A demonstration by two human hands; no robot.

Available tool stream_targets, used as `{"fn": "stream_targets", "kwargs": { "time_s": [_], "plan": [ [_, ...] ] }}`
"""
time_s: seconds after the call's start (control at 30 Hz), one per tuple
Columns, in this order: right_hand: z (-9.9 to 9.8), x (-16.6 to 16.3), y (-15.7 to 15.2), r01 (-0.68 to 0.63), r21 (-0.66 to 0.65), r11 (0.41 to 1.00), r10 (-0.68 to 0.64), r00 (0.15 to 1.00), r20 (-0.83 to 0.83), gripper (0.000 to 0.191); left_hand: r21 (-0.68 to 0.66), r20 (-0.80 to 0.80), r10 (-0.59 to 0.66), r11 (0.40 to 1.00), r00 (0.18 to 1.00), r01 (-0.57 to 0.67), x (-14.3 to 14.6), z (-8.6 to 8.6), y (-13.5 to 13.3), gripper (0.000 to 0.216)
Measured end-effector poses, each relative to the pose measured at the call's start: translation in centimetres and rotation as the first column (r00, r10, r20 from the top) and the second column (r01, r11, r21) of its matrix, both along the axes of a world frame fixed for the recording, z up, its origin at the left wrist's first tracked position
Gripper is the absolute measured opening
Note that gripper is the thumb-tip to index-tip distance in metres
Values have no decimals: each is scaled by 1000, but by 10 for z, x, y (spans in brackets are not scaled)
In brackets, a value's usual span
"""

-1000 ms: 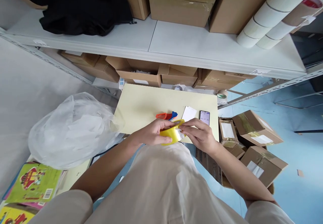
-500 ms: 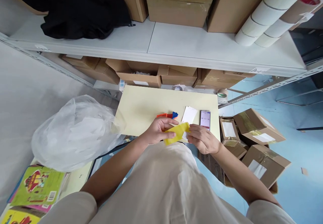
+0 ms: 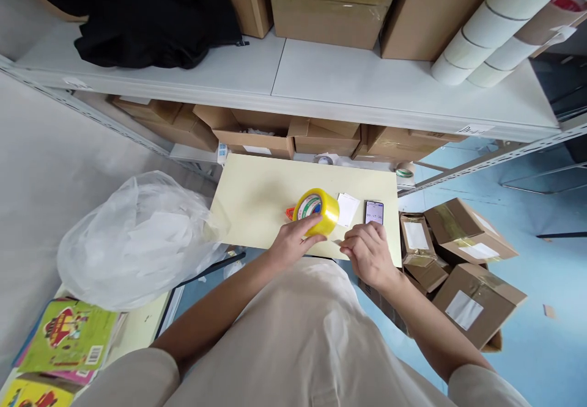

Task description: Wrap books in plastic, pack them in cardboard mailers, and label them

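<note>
My left hand (image 3: 296, 242) grips a roll of yellow packing tape (image 3: 329, 211) by its lower edge, thumb at the core, with the printed cardboard core facing up and left. Just right of the roll, the fingers of my right hand (image 3: 369, 251) pinch a thin pale strip (image 3: 337, 242) that looks like the tape's loose end. Behind the roll, an orange-red tool (image 3: 290, 212) lies on the cream tabletop (image 3: 250, 202), mostly hidden. White paper cards (image 3: 348, 208) rest beyond my hands, and a phone (image 3: 374, 211) showing a timer lies by my right knuckles.
A clear plastic bag (image 3: 137, 242) bulges at the left, above picture books (image 3: 68, 337). Taped cardboard boxes (image 3: 479, 303) are piled on the right. A grey shelf (image 3: 339, 83) spans the far side, bearing boxes, black cloth (image 3: 151, 22) and label rolls (image 3: 486, 25).
The yellow tape roll has turned from edge-on to show its core, and moved slightly up and away from me. My right hand has drawn a little apart from it.
</note>
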State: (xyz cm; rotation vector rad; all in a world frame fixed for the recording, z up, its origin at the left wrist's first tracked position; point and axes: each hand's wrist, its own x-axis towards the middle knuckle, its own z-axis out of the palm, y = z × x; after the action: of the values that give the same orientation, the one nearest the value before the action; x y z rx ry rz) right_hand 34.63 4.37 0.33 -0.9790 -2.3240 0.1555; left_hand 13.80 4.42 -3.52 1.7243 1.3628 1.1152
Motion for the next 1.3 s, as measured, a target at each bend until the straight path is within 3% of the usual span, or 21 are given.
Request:
{"fn": "stream_targets", "kwargs": {
  "time_s": [0.07,0.17,0.37,0.5,0.63,0.77,0.83,0.9,0.97,1.07,1.13,1.23,1.27,1.3],
  "plan": [
    [6,-6,1,51,-53,997,-46,995,89,18,17,-92,35,999,995,-34,1,-3,3,37],
    [14,-20,12,199,-106,974,-169,955,243,22,-82,-128,3,997,992,-13,4,-5,6,29],
    [21,-48,46,159,-160,974,-67,882,466,29,-378,42,72,924,997,-51,7,-15,-3,13],
    [16,-54,53,121,-304,945,-13,942,336,31,-454,122,100,891,988,-34,0,-17,-7,18],
    [10,-64,55,72,-416,907,26,974,224,28,-442,145,127,895,981,-51,-11,-17,-3,18],
    [19,-72,63,36,-281,959,-19,998,64,21,-443,193,220,889,956,-115,-28,-29,1,19],
    [27,-68,72,111,-212,971,-129,989,-73,19,-469,251,314,867,915,-169,-40,-38,1,20],
    [26,-58,80,206,-245,947,-249,954,-164,19,-491,311,420,839,853,-234,-54,-45,1,22],
    [10,-48,84,271,-368,889,-355,917,-182,22,-493,347,496,818,796,-295,-68,-51,0,25],
    [-46,-45,76,277,-633,723,-434,895,-103,21,-462,347,536,812,770,-357,-87,-60,0,27],
    [-93,-56,61,269,-813,516,-448,894,11,25,-444,336,544,811,769,-380,-96,-67,0,28],
    [-154,-86,39,339,-924,177,-653,743,148,51,-438,334,556,807,761,-397,-105,-79,1,29],
    [-169,-96,35,343,-935,91,-717,674,178,53,-438,336,559,806,758,-399,-107,-82,0,29],
    [-182,-105,33,332,-941,57,-742,645,182,53,-441,340,561,804,755,-399,-109,-85,0,29]
  ]
}}
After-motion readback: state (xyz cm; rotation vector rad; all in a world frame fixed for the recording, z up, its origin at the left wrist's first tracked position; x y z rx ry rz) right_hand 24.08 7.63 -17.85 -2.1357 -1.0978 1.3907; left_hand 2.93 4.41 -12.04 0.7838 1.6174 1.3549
